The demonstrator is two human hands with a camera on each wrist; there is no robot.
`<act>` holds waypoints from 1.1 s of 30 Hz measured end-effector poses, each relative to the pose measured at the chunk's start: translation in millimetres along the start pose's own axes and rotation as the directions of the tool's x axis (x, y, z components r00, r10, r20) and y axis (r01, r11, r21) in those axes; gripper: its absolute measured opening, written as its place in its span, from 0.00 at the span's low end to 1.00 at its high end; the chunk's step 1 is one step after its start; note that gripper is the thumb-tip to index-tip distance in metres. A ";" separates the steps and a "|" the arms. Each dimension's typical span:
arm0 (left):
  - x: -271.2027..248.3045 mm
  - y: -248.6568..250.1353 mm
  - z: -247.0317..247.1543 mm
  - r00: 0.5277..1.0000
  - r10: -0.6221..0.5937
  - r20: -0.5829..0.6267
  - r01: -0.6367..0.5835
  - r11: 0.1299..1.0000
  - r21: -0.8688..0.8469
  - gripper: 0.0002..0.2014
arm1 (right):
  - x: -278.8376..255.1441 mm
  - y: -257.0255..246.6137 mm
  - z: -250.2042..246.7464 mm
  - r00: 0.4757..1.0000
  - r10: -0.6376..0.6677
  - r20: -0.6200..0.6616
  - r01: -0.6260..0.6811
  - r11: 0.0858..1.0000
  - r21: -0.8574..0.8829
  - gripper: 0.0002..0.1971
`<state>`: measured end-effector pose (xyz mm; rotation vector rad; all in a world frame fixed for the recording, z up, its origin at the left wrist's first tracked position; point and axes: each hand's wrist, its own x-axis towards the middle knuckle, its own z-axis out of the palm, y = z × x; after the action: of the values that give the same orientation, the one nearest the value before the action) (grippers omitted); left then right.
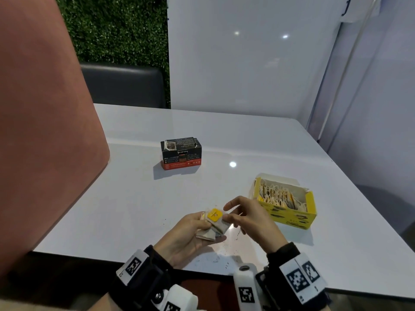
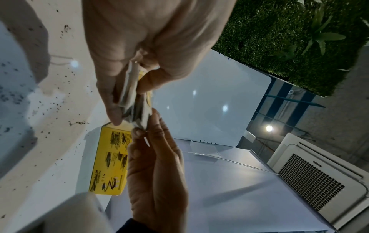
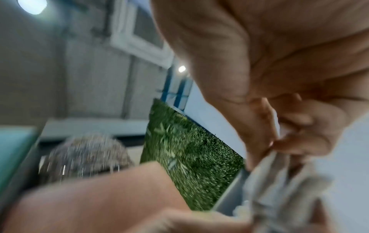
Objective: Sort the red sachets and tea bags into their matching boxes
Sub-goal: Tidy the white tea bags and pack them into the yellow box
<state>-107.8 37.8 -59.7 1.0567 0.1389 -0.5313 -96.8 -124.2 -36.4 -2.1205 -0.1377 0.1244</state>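
So your left hand [image 1: 188,234] grips the tea bags [image 1: 216,225] just above the bench [image 1: 134,198], your right hand's [image 1: 249,221] fingers [image 1: 229,217] pinch the stack's right edge, and the open yellow box [image 1: 292,216] lies just right, nearer that hand.

Black-and-red box [image 1: 181,153] on bench: white print on lid and front, only "MY CUP" on front strip half-legible to me; rest too small. Circled mark at lower left of red band, unreadable.

Yellow box [image 2: 108,160] by my right: "Net Weight" readable on side in left wrist view; black print above it smeared, illegible.

Yellow tag [image 1: 215,215] on tea bags in my hands: dark mark, cannot read.

Wrist bands [image 1: 301,278]: black-and-white square code markers, no text.
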 end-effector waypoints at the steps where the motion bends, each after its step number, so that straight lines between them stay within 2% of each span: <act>1: -0.3 0.2 0.3 1.000 -0.006 0.004 0.006 1.000 0.004 0.16 | -1.0 1.4 0.6 1.000 -0.008 -0.003 0.008 0.996 -0.088 0.12; 3: -0.5 0.0 1.7 1.000 -0.009 0.007 0.009 1.000 0.011 0.16 | -2.3 2.5 0.4 1.000 0.002 0.014 0.000 0.985 -0.172 0.16; 6: 1.3 -1.9 2.7 1.000 -0.020 -0.024 0.020 1.000 -0.019 0.15 | -3.3 4.4 0.7 0.998 0.017 0.060 -0.008 0.989 -0.146 0.18; 9: 2.2 -3.2 0.6 0.992 -0.123 -0.023 0.120 0.988 -0.098 0.16 | -3.1 4.7 1.4 1.000 0.003 0.017 -0.001 0.995 -0.099 0.17; 12: 0.6 -2.6 -1.9 0.985 -0.175 -0.011 0.171 0.971 -0.170 0.20 | -1.8 1.9 0.9 0.997 0.037 -0.061 -0.032 0.996 0.085 0.16; 14: 1.1 -2.2 -1.6 0.986 -0.166 -0.013 0.161 0.971 -0.176 0.23 | -3.3 -1.7 4.1 0.994 0.099 -0.048 -0.081 0.955 0.285 0.16; 16: 1.1 -1.6 2.1 0.987 -0.163 -0.001 0.160 0.968 -0.194 0.27 | -7.0 -3.8 15.0 0.991 0.130 -0.018 -0.115 0.927 0.357 0.16; 19: -0.1 -2.5 10.5 0.977 -0.201 0.074 0.214 0.931 -0.294 0.32 | -14.3 -1.9 32.9 0.991 0.118 -0.068 -0.102 0.972 0.210 0.16; 21: 0.6 -4.3 9.7 0.970 -0.218 0.112 0.242 0.918 -0.315 0.34 | -17.6 -2.1 34.3 0.990 0.061 -0.128 -0.053 0.997 0.063 0.13; 23: 2.4 -6.0 4.3 0.967 -0.218 0.134 0.249 0.920 -0.304 0.33 | -18.1 -1.9 29.6 0.991 -0.031 -0.133 0.015 0.993 -0.118 0.08; 26: 4.5 -4.8 -0.4 0.974 -0.206 0.098 0.223 0.949 -0.222 0.29 | -19.1 -3.4 20.1 0.970 -0.241 -0.023 0.208 0.880 -0.427 0.06; 28: 4.2 -3.1 0.8 0.976 -0.196 0.095 0.211 0.959 -0.189 0.28 | -20.5 -5.9 14.7 0.928 -0.353 0.120 0.362 0.779 -0.512 0.10; 31: 4.0 -2.1 1.2 0.970 -0.211 0.121 0.228 0.962 -0.151 0.30 | -21.2 -10.3 9.2 0.882 -0.388 0.266 0.468 0.664 -0.584 0.13; 33: 3.6 -1.7 0.0 0.965 -0.226 0.134 0.245 0.958 -0.146 0.33 | -20.1 -10.8 7.6 0.871 -0.386 0.304 0.490 0.647 -0.584 0.13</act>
<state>-105.5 35.9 -62.3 0.8527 0.2037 -0.7837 -118.3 -115.1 -30.5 -2.6940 -0.9109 -0.0701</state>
